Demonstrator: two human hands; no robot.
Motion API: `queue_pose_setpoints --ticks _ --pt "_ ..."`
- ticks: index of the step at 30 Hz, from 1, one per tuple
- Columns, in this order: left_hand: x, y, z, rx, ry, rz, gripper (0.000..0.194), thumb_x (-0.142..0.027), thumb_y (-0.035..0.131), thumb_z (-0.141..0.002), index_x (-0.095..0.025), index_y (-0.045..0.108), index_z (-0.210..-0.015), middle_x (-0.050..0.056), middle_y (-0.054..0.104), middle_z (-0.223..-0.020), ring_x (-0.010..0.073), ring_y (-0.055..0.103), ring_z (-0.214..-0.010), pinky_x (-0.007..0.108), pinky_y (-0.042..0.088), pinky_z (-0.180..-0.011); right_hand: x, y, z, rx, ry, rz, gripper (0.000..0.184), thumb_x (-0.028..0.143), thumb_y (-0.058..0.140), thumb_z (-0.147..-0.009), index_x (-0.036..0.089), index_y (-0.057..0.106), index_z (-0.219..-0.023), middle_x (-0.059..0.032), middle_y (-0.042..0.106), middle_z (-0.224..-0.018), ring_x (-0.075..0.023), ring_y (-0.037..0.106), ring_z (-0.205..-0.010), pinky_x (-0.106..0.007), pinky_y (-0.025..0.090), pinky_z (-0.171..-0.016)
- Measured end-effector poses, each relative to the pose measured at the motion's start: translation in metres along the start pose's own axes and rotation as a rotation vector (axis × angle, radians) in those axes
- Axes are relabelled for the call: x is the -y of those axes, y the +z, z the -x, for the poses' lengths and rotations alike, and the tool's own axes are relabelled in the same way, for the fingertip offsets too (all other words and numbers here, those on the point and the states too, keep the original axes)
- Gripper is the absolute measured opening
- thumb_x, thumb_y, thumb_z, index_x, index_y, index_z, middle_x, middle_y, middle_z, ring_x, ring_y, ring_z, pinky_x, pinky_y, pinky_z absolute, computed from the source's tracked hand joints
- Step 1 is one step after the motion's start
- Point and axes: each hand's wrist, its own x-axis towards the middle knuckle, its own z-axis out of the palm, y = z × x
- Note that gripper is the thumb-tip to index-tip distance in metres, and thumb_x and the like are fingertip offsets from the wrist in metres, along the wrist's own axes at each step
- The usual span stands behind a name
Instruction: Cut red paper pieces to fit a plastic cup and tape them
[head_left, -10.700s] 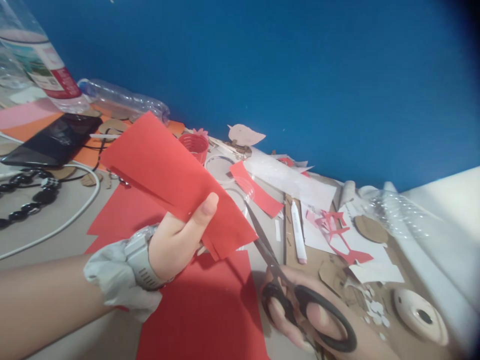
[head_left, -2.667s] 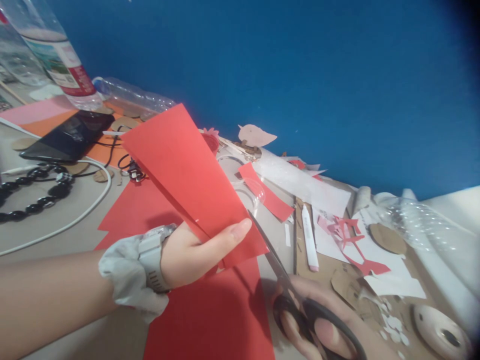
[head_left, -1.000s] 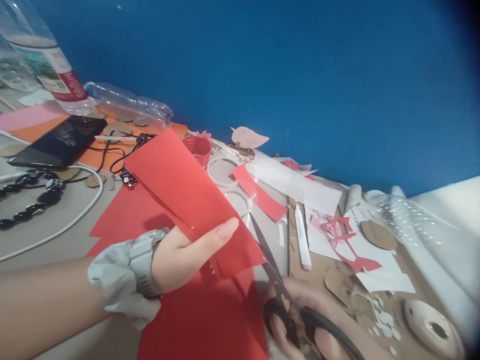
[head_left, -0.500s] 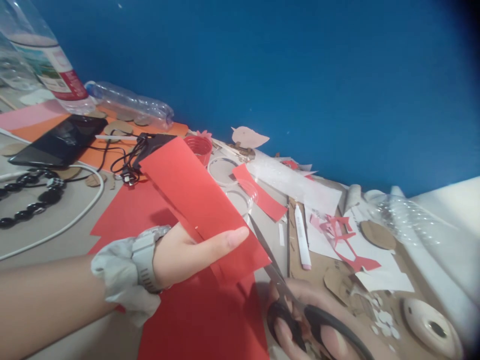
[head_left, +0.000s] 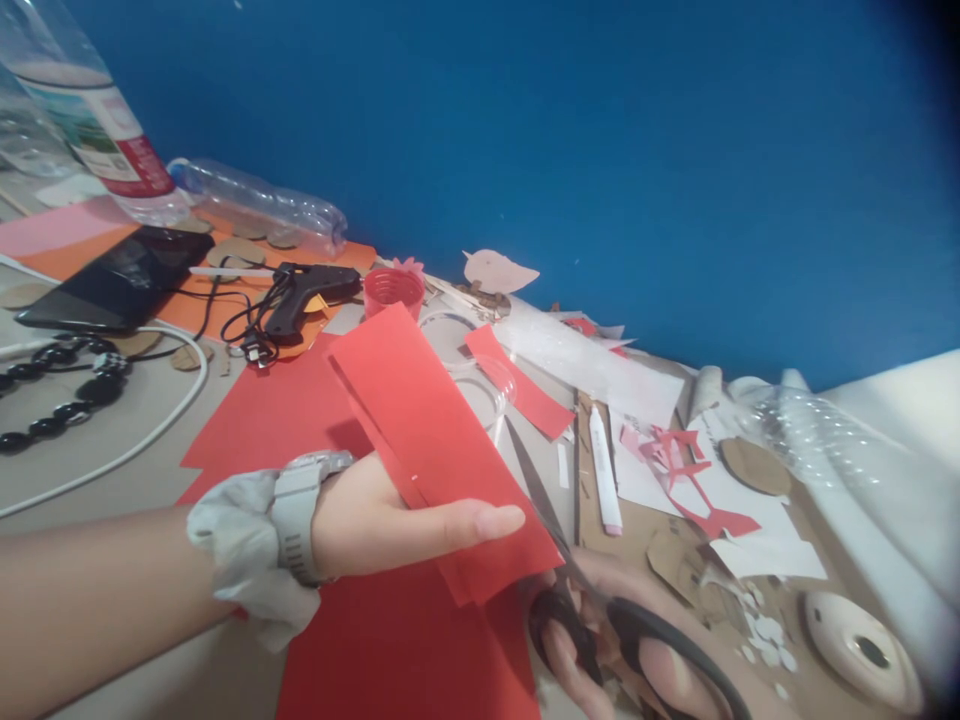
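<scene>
While facing a blue wall (head_left: 600,160) across a bench (head_left: 161,470), has a broad red sheet (head_left: 405,650) lying flat at bottom centre of the frame. Grasps layered red paper (head_left: 420,430) at centre with the left hand (head_left: 405,525), thumb across, probably to steady the layers and leave the right edge exposed. With the right hand (head_left: 630,580), holds black-handled scissors (head_left: 538,492) by the loops at lower right, seemingly for control beside that edge.
</scene>
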Motion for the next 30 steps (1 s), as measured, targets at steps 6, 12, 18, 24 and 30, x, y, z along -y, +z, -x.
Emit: queue_pose_setpoints --ticks 6,12,18,24,30 --pt "-0.001 0.004 0.000 -0.063 -0.010 0.040 0.008 -0.020 0.061 -0.077 -0.018 0.062 -0.069 -0.003 0.066 -0.069 0.0116 0.063 -0.069 0.016 0.051 -0.063 -0.015 -0.011 -0.002 0.038 -0.047 0.002 0.053 0.065 0.056 -0.070 0.015 0.052 -0.088 -0.0008 0.053 -0.064 -0.0094 0.040 -0.054 -0.023 0.030 -0.054" --pt "-0.003 0.006 0.000 -0.090 0.003 0.107 0.007 -0.016 0.063 -0.076 -0.020 0.065 -0.070 -0.005 0.068 -0.071 0.0110 0.065 -0.070 0.015 0.051 -0.064 -0.018 -0.013 -0.001 0.022 -0.071 0.034 0.052 0.064 0.055 -0.072 0.015 0.052 -0.087 -0.0006 0.053 -0.062 -0.0088 0.039 -0.051 -0.023 0.031 -0.054" --pt "-0.004 0.007 -0.001 -0.060 0.025 0.145 0.014 -0.010 0.060 -0.076 -0.021 0.067 -0.069 -0.007 0.068 -0.069 0.0083 0.063 -0.068 0.012 0.049 -0.065 -0.015 -0.004 0.001 -0.075 -0.027 0.006 0.054 0.065 0.057 -0.070 0.014 0.052 -0.086 0.0007 0.050 -0.059 -0.0093 0.039 -0.054 -0.022 0.028 -0.053" --pt "-0.005 0.008 -0.001 -0.061 0.007 0.183 0.014 -0.010 0.061 -0.076 -0.021 0.067 -0.070 -0.007 0.069 -0.071 0.0091 0.065 -0.070 0.013 0.050 -0.065 -0.012 0.001 -0.002 -0.082 -0.061 0.049 0.054 0.067 0.051 -0.073 0.015 0.050 -0.083 0.0014 0.046 -0.057 -0.0092 0.037 -0.052 -0.022 0.028 -0.051" --pt "-0.005 0.007 -0.001 -0.060 0.018 0.162 0.015 -0.009 0.061 -0.077 -0.020 0.067 -0.069 -0.007 0.068 -0.068 0.0069 0.063 -0.067 0.010 0.048 -0.063 -0.013 -0.002 0.000 -0.081 -0.082 0.056 0.052 0.064 0.051 -0.076 0.013 0.051 -0.085 0.0011 0.047 -0.058 -0.0092 0.038 -0.053 -0.022 0.028 -0.052"
